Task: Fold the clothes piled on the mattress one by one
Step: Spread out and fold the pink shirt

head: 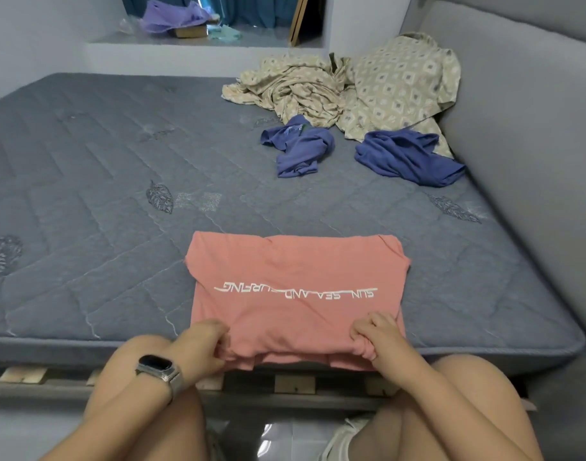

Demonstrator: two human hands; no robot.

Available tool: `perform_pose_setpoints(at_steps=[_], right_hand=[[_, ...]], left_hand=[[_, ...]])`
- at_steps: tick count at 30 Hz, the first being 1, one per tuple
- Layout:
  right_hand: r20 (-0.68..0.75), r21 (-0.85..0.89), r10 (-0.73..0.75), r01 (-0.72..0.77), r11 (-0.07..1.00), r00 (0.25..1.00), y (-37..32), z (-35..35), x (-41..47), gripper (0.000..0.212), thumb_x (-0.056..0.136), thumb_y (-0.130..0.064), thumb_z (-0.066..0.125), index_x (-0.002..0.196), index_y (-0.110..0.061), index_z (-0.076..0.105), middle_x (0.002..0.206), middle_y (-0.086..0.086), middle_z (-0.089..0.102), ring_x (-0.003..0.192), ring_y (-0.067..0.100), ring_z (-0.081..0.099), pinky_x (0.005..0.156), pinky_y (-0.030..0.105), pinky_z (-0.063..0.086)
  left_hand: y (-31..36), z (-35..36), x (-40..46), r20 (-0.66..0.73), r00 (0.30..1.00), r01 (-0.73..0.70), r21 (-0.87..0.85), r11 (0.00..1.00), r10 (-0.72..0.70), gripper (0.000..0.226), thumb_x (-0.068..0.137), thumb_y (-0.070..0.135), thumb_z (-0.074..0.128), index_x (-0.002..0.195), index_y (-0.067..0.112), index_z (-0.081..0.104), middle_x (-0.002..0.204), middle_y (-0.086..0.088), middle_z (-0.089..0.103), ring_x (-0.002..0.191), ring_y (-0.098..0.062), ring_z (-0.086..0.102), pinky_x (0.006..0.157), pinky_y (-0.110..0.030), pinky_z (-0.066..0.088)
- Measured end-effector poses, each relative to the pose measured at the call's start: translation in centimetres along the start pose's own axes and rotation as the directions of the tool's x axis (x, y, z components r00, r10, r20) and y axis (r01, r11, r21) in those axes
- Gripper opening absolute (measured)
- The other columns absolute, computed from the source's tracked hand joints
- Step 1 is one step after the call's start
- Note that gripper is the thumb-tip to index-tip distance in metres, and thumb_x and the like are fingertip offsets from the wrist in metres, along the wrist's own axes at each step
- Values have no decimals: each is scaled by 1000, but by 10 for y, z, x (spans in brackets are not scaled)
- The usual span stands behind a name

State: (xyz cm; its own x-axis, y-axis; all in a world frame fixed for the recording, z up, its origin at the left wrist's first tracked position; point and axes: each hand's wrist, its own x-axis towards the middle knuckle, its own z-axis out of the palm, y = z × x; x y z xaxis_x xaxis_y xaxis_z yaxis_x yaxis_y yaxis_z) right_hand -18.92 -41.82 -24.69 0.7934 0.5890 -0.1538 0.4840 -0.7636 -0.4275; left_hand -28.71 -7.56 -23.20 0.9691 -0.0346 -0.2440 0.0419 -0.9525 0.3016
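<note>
The left hand (pixel 201 344) grips the near left corner of a pink t-shirt (pixel 295 277), fingers curled over bunched cloth at the hem. The right hand (pixel 378 341) does the same at the near right corner, its fingers closed round a small wad of the fabric. Both hands sit at the near edge of the mattress (pixel 101 201), and the shirt's near edge hangs just over that edge between them. A dark smartwatch (pixel 158 369) on a metal band sits on the left wrist.

The pink t-shirt lies flat and squared on the mattress, already folded into a rough rectangle, with a line of white lettering across it that reads upside down from here. Its far edge shows a slight overlap of layers near the right corner.

The mattress is blue-grey and quilted, with stitched leaf shapes scattered over it. At its far right side lies the remaining pile: a beige patterned garment (pixel 401 84) spread partly up against a grey padded panel (pixel 524 128), and a crumpled piece of the same print (pixel 291 88) beside it, possibly part of the same set, though the folds make that hard to tell. Just in front of these lie two blue pieces, a lighter crumpled blue garment (pixel 299 146) to the left and a darker blue garment (pixel 408 158) to the right, apart from each other.

Beyond the mattress, a white ledge (pixel 185 44) holds a purple bag (pixel 171 16) and some small clutter. Wooden slats (pixel 295 384) show below the mattress, and the person's bare knees frame the bottom of the view.
</note>
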Motion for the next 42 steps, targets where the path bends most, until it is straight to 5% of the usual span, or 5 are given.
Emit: perform_pose_setpoints(at_steps=[7,13,22,31,42], right_hand=[[-251,332,314,-223,917,916,3,-14,-13,49,70,18,47,106,-6,69,107,6,54,86,5,49,69,3,36],[105,892,768,-400,208,632,16,-15,7,27,98,8,37,117,6,56,72,7,67,50,7,65,48,16,53],[99,937,790,-324,130,605,14,-12,33,11,92,-2,59,99,-9,66,78,8,66,62,17,60,55,25,52],[123,946,830,-316,67,544,3,-7,46,22,90,-21,68,75,-7,61,78,7,63,71,18,58,65,30,49],[-13,873,882,-424,240,472,17,1,39,53,95,-38,57,49,-14,45,55,8,45,61,20,41,59,33,35]], left_hand=[[7,-16,-4,-264,923,180,-345,921,-279,53,67,51,53,105,14,58,115,-3,53,101,-23,58,87,-30,44],[-23,-24,28,254,701,306,-951,-40,-666,36,95,-1,46,129,-12,47,99,-21,63,69,-17,57,49,-20,54],[-15,4,52,-48,801,349,-773,530,-597,13,91,2,56,91,12,66,86,-5,62,83,-21,55,84,-33,46],[0,1,56,310,785,411,-909,76,-536,26,97,38,50,94,14,60,96,-10,63,95,-30,59,75,-37,51],[-13,7,45,-109,757,366,-746,556,-644,49,96,28,49,53,5,47,70,-27,58,73,-39,56,69,-40,41]])
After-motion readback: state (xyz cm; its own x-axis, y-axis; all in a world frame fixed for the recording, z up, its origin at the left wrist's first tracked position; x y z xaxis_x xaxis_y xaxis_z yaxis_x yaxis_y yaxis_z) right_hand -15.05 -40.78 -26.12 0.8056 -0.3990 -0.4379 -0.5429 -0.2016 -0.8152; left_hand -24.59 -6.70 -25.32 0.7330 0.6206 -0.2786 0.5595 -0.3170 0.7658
